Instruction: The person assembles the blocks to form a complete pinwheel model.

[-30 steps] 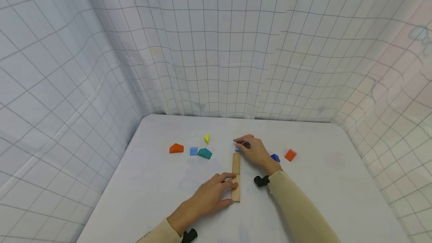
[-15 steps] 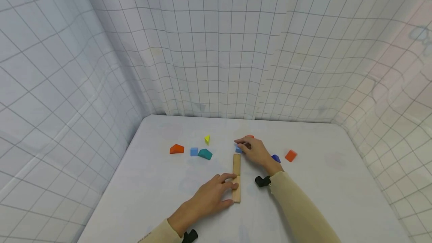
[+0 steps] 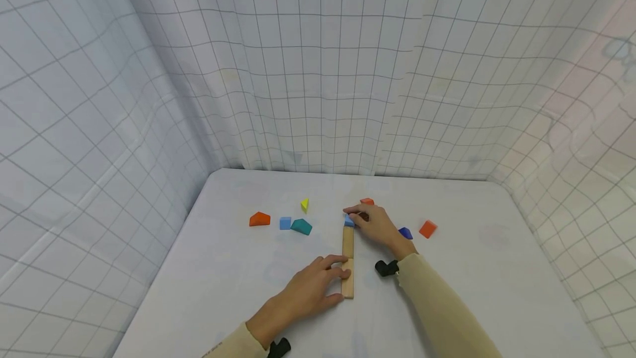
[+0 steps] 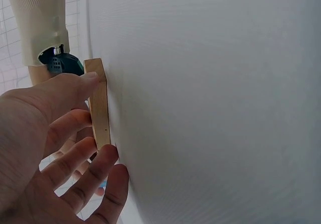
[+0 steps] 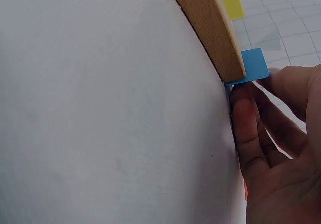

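Note:
Two long wooden blocks lie end to end on the white table, pointing away from me. My left hand (image 3: 312,287) is at the near wooden block (image 3: 348,286), its thumb by the near end and its fingers on the side and top. In the left wrist view this block (image 4: 100,108) is held between thumb and fingers. At the far end of the second wooden block (image 3: 348,242), my right hand (image 3: 374,222) pinches a light blue block (image 3: 349,220). The right wrist view has this blue block (image 5: 256,65) against the wooden block's end, with the thumb on its edge.
Left of the row lie an orange block (image 3: 260,219), a light blue cube (image 3: 285,223), a teal block (image 3: 301,226) and a yellow triangular block (image 3: 305,205). An orange block (image 3: 367,201) sits behind my right hand; a dark blue block (image 3: 405,233) and a red-orange block (image 3: 428,229) lie right.
The light blue block has shifted slightly left, into line with the wooden blocks, and meets the far one's end. My left hand has stayed in place.

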A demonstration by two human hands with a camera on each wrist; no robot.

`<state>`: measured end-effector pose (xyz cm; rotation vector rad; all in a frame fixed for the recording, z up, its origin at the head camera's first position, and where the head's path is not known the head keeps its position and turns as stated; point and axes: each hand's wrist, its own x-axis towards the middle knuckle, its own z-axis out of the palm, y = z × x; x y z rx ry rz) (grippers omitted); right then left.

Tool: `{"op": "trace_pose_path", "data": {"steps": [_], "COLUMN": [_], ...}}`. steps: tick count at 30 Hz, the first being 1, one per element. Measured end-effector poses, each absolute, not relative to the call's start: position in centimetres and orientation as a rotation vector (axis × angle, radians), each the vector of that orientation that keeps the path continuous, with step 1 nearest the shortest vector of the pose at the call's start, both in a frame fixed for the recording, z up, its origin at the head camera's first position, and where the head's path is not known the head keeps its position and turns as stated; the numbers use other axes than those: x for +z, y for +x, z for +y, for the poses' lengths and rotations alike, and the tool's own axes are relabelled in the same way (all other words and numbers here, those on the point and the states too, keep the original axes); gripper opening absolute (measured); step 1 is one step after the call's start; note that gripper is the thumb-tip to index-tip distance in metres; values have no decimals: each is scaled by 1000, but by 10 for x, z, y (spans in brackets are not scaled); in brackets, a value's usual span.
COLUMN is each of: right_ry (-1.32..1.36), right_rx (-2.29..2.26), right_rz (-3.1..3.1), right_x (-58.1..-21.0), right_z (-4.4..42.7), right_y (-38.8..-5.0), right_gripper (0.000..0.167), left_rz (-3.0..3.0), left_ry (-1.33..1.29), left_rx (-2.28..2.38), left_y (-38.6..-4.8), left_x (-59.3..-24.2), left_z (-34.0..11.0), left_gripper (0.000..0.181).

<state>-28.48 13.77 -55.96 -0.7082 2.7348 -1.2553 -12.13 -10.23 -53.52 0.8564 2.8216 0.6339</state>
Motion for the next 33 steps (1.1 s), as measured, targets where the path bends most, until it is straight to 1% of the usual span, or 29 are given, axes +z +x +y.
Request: {"op": "trace_pose_path", "data": {"steps": [33], "right_ry": [-660], "right_rx": [-1255], "right_rz": [2665], "right_x": [-558], "right_z": [137], "right_y": [-283], "right_gripper": [29], "left_rz": [2817], "left_ry": [871], "left_rx": [645], "left_y": [-122], "left_x": [-537], "left_z": [-104], "left_gripper": [47]}}
